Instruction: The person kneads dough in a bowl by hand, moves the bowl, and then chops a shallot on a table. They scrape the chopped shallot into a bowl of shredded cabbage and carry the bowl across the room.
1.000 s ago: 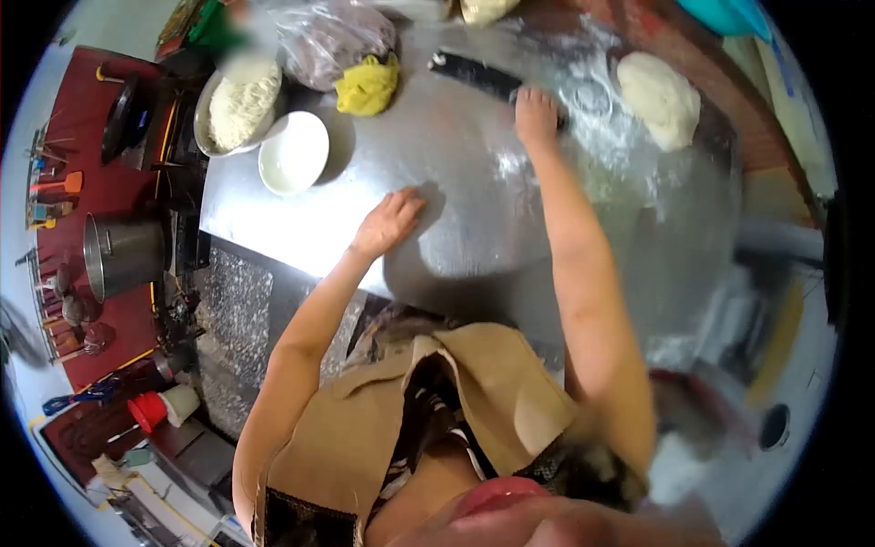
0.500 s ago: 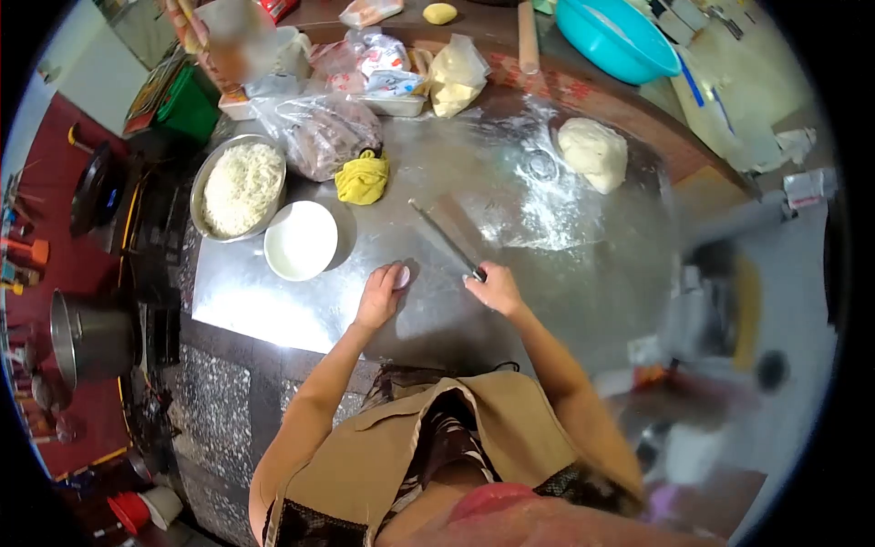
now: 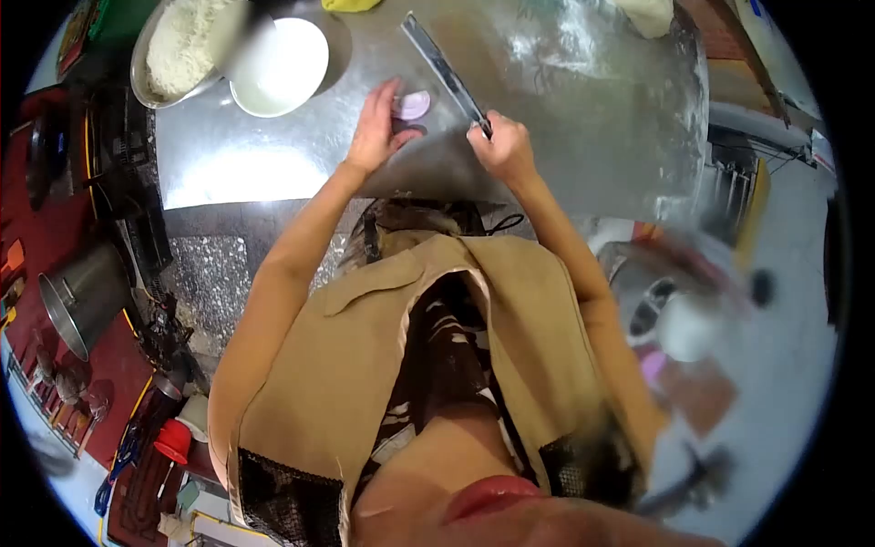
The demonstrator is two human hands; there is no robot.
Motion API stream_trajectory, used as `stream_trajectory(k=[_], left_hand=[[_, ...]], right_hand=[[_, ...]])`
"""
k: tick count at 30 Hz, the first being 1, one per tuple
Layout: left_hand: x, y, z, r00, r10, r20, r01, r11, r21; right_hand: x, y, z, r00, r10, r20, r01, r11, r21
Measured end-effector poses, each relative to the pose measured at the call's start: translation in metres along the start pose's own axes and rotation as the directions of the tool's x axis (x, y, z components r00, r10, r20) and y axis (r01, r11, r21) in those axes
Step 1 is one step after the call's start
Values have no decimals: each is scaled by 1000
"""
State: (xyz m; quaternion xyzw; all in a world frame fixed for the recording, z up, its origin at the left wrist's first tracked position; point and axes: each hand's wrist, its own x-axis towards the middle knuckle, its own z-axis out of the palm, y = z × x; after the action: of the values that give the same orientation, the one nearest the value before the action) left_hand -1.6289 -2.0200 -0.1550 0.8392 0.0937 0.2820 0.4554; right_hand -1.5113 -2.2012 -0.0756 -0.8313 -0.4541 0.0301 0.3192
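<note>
On the metal worktop [image 3: 602, 128], a purple-skinned piece of onion [image 3: 413, 106] lies cut, its pale side showing. My left hand [image 3: 375, 128] is beside it with fingers stretched and thumb spread, close against the piece. Whether the fingertips touch it is hard to tell. Wrapped around a handle, my right hand [image 3: 506, 148] grips a knife [image 3: 444, 71], its long blade pointing up and away to the left. The blade is to the right of the onion, apart from it.
A white bowl [image 3: 296, 68] and a metal bowl of white shreds [image 3: 178, 55] stand at the upper left. Part of the dough [image 3: 649, 13] shows at the top right, near scattered flour. A yellow cloth [image 3: 351, 4] is cut off by the top edge. A steel pot [image 3: 80, 301] is at far left.
My view has tilted down toward my body, so the far items leave the frame. My left hand has loosened from the onion piece and its fingers have spread. My right hand keeps the knife.
</note>
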Motion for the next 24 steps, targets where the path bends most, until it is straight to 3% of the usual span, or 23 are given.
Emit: stream_trajectory(k=[2, 3, 10, 12, 14, 20, 24], left_hand=[[-10, 2, -5, 972, 149, -181, -128, 984, 122], [-12, -1, -6, 973, 144, -181, -123, 985, 121], [3, -2, -12, 912, 404, 62, -406, 875, 263], [8, -3, -9, 925, 362, 110, -379, 887, 265], [7, -1, -9, 941, 288, 177, -328, 906, 268], [7, -8, -12, 921, 347, 180, -382, 893, 236], [19, -21, -15, 914, 364, 179, -400, 884, 242]], right_hand=[[-8, -10, -2, 996, 88, 0, -87, 993, -84], [-10, -10, 0, 996, 89, 6, -88, 993, -84], [-20, -34, -1, 1000, -25, 10, 27, 966, -256], [-21, -43, -3, 999, -42, 15, 44, 952, -304], [-22, -50, -6, 989, 71, 132, -5, 895, -446], [-17, -62, -15, 955, 182, 236, -63, 897, -437], [6, -42, 13, 958, 169, 233, -61, 910, -409]])
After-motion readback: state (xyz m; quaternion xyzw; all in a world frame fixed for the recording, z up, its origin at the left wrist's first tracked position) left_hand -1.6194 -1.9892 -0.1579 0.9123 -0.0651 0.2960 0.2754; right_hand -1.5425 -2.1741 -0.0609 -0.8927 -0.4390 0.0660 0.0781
